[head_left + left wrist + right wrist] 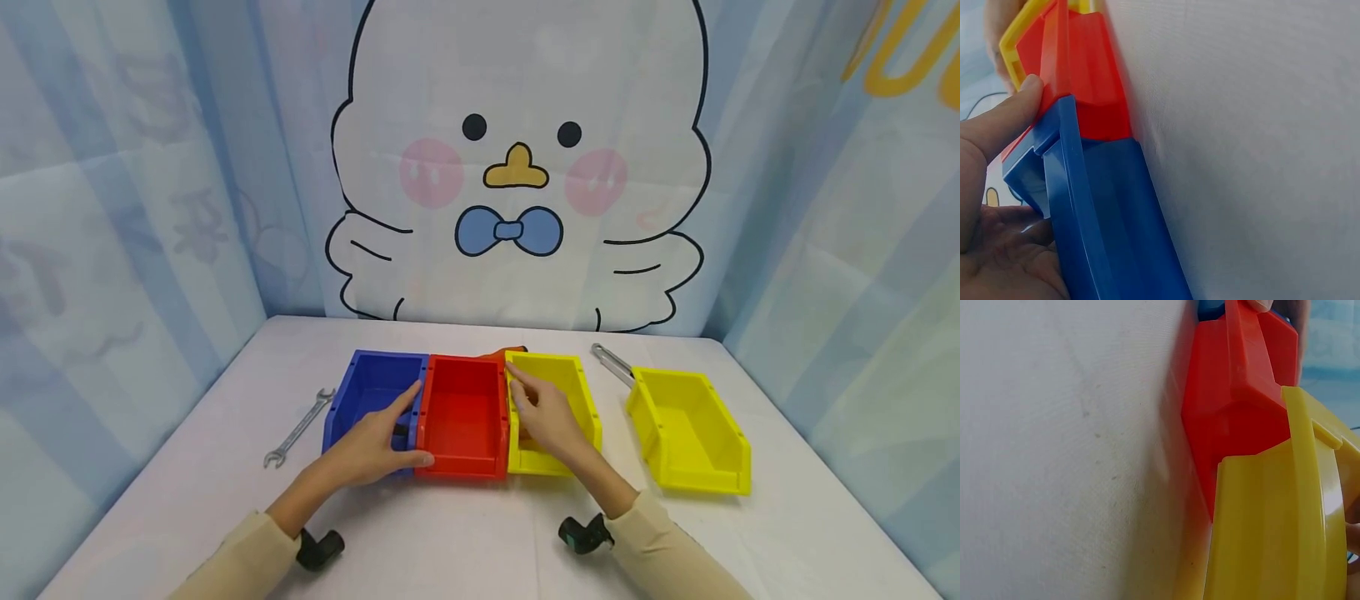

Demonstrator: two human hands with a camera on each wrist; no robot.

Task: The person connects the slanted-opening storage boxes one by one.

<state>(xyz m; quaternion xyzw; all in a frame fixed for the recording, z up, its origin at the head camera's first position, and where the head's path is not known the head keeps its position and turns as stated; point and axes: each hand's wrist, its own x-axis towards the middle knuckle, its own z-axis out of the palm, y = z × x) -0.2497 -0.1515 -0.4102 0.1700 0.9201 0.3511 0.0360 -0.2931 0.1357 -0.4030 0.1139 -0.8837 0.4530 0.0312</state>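
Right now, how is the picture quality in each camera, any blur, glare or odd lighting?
Head view: even, soft light, faint shadows under the bins, sharp, edges slightly bowed. Left wrist view: the blue bin and left hand fill the frame, slightly soft, light sheen on the plastic. Right wrist view: the yellow bin looms soft and close.

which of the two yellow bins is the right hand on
The yellow bin joined to the red bin; the right hand rests in it. The other yellow bin stands apart, untouched.

A white table point(465, 542) carries three bins touching in a row near its middle: blue point(367, 385), red point(461, 417), yellow point(558, 375). Another yellow bin point(690, 429) sits toward the right edge, a wrench point(297, 427) toward the left, another point(611, 363) near the back.
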